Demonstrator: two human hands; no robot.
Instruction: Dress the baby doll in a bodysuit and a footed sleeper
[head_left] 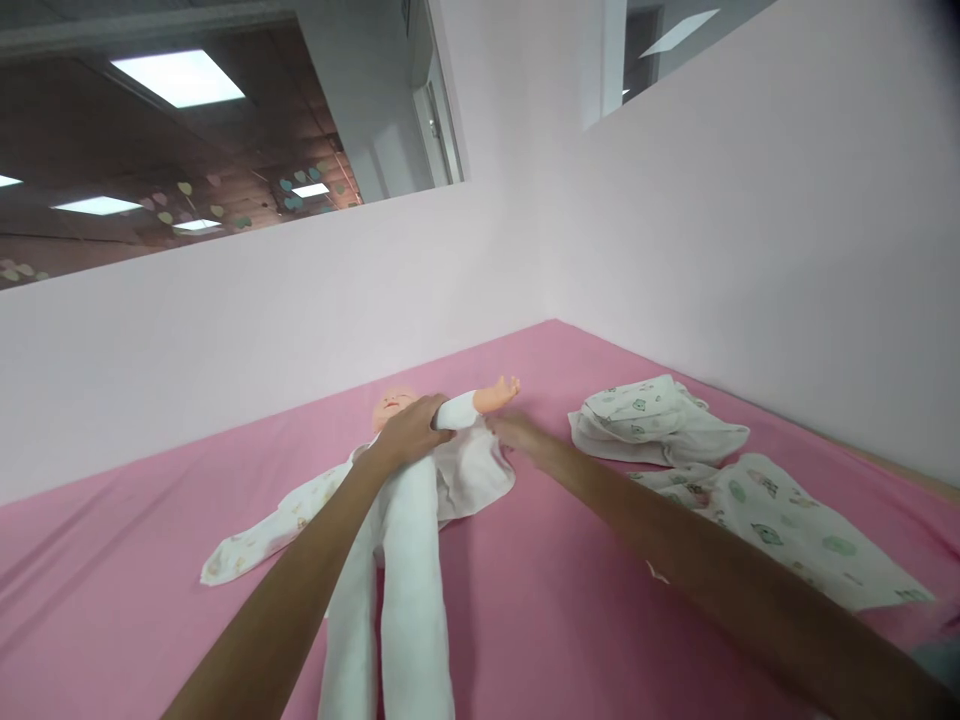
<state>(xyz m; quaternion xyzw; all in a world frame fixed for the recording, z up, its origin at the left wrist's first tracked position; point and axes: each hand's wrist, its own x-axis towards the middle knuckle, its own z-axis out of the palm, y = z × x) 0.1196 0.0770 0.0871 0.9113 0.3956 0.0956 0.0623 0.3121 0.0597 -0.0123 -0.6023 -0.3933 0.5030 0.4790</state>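
- Far L, up top: glass panel (172, 130) is showing rectangular ceiling lights and heart-shaped decorations; white back wall (247, 330) is running below it.
- L: pink sheet (97, 590) is covering the surface, w/ some creases showing at its L side.
- L of ctr: white printed sleeve (255, 535) is lying stretched out on the sheet, pointing away from the doll.
- Ctr: baby doll (411, 600) is lying face up on the sheet, head near the back wall, white-clad legs extending twd the viewer.
- Ctr, over the doll's upper body: L hand (411, 428) is clamping the doll's raised arm, fingers over the white sleeve, thumb below; the doll's bare hand is sticking out to the R.
- Just R of the doll: white cloth (476, 480) is spreading beside the torso; can't tell if it's the same garment as the printed sleeve.
- R of ctr: R hand (516, 432) is touching that cloth's upper edge, just below the doll's hand, fingers curling; can't tell if they're pinching.
- R: folded printed baby clothes (652, 420) are sitting in a low pile near the R wall (787, 250).
- Far R: another printed garment (787, 530) is lying flatter, in front of the pile, partly behind the R forearm.
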